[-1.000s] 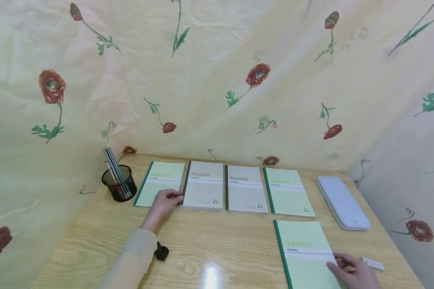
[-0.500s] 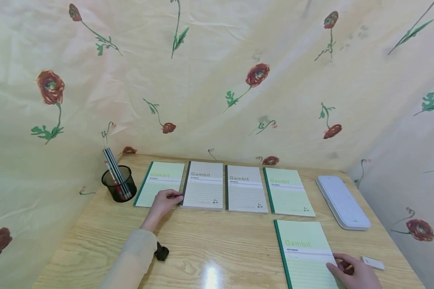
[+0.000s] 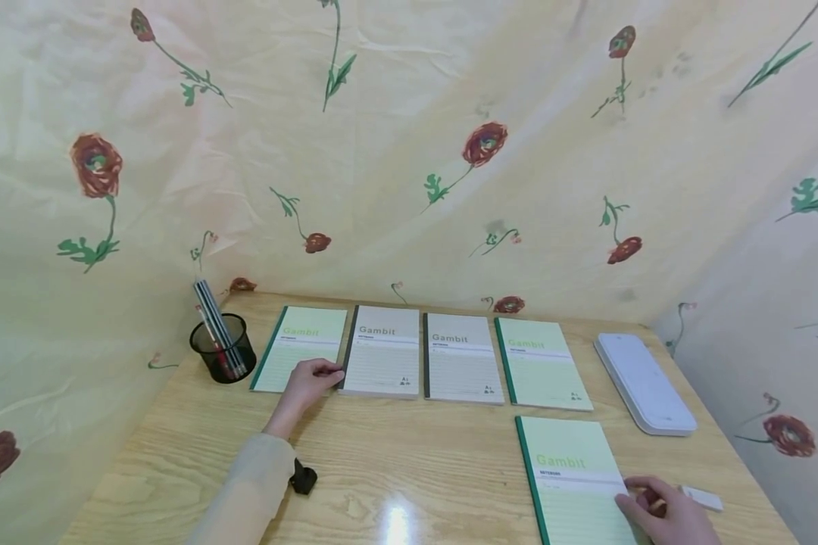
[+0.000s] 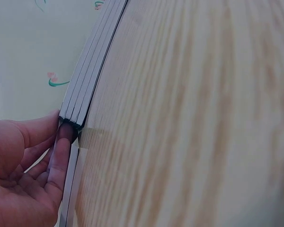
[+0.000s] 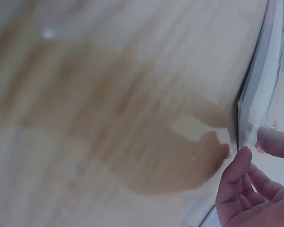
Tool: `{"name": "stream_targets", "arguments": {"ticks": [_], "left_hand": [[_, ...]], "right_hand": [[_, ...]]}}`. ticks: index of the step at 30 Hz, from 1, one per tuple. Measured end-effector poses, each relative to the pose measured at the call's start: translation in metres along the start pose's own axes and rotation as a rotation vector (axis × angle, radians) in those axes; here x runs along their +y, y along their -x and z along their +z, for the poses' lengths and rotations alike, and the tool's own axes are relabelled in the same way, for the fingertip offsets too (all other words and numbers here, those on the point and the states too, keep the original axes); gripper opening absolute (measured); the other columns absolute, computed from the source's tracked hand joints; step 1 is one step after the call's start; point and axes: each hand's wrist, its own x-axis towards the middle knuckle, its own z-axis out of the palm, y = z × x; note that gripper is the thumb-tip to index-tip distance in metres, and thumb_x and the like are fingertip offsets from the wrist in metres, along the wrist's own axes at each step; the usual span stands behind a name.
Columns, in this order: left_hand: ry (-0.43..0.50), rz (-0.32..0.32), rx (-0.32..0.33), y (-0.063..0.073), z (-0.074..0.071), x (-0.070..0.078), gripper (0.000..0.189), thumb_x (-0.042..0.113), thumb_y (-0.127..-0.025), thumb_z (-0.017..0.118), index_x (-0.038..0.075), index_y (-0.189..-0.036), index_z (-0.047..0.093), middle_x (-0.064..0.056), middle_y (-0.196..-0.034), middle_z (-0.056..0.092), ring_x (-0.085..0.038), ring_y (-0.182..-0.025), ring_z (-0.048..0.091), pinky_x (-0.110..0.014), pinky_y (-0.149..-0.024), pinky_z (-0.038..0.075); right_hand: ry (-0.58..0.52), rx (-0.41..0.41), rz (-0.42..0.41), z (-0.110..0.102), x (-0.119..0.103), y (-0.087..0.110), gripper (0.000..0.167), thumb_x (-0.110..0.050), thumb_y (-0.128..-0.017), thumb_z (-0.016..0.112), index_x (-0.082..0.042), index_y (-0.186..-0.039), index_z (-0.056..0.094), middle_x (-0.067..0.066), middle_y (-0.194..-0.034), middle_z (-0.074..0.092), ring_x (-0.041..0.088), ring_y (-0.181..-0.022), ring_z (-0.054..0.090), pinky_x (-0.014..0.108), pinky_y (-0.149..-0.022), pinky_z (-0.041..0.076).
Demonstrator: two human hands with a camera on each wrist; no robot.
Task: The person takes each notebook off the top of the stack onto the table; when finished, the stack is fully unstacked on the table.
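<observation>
In the head view, my left hand (image 3: 310,384) holds the lower left corner of a grey-white "Gambit" notebook pile (image 3: 383,356). In the left wrist view its thumb lies at the top corner and its index finger against the spines of several stacked notebooks (image 4: 90,71). A pale green notebook (image 3: 296,341) lies partly under that hand. At the front right, my right hand (image 3: 671,511) pinches the right edge of another pale green notebook (image 3: 572,462), thumb on the cover, index fingertip at the edge. This notebook runs out of the head view at the bottom.
Another grey notebook (image 3: 462,359) and a green one (image 3: 541,363) continue the back row. A black mesh cup (image 3: 223,348) with pencils stands at the left. A white flat case (image 3: 646,384) lies at the right, and a white eraser-like block (image 3: 702,497) is beside my right hand.
</observation>
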Motion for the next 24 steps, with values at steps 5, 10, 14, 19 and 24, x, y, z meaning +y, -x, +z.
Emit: {"name": "stream_targets", "arguments": {"ticks": [5,10,14,19,24], "left_hand": [[0.006,-0.003,0.003,0.0,0.001,-0.001,0.016,0.009,-0.091,0.073,-0.003,-0.102,0.074,-0.011,-0.098,0.072,-0.023,-0.089,0.064,-0.037,-0.079,0.051],[0.009,0.009,0.003,0.0,0.0,-0.001,0.016,0.009,-0.091,0.073,-0.003,-0.102,0.074,-0.012,-0.098,0.072,-0.024,-0.089,0.064,-0.036,-0.079,0.051],[0.005,0.005,0.007,-0.001,0.0,-0.002,0.016,0.009,-0.09,0.073,-0.003,-0.101,0.074,-0.011,-0.097,0.072,-0.023,-0.088,0.063,-0.036,-0.079,0.05],[0.015,0.008,0.004,-0.001,-0.001,-0.001,0.016,0.009,-0.091,0.073,-0.003,-0.101,0.074,-0.012,-0.097,0.072,-0.024,-0.089,0.064,-0.037,-0.08,0.051],[0.02,-0.001,0.002,0.001,0.0,0.0,0.016,0.008,-0.091,0.073,-0.003,-0.102,0.074,-0.011,-0.097,0.072,-0.023,-0.09,0.064,-0.037,-0.08,0.05]], "right_hand": [[0.029,0.051,-0.07,-0.009,-0.004,-0.001,0.067,-0.048,-0.093,0.068,0.011,-0.122,0.059,0.001,-0.086,0.06,0.018,-0.075,0.053,0.028,-0.061,0.043],[0.057,0.084,-0.102,-0.018,-0.015,-0.004,0.063,-0.046,-0.095,0.065,0.01,-0.123,0.059,0.002,-0.086,0.059,0.018,-0.076,0.053,0.027,-0.059,0.043],[0.069,0.118,-0.171,-0.022,-0.028,-0.007,0.056,-0.042,-0.096,0.065,0.008,-0.122,0.062,0.002,-0.086,0.061,0.015,-0.073,0.054,0.026,-0.06,0.044],[0.07,0.192,-0.302,-0.019,-0.045,-0.011,0.042,-0.033,-0.095,0.07,0.003,-0.116,0.067,0.001,-0.081,0.061,0.01,-0.066,0.054,0.024,-0.058,0.045],[0.057,0.204,-0.374,-0.017,-0.063,-0.021,0.039,-0.031,-0.094,0.071,0.002,-0.114,0.068,0.001,-0.08,0.06,0.01,-0.064,0.053,0.025,-0.056,0.044]]}}
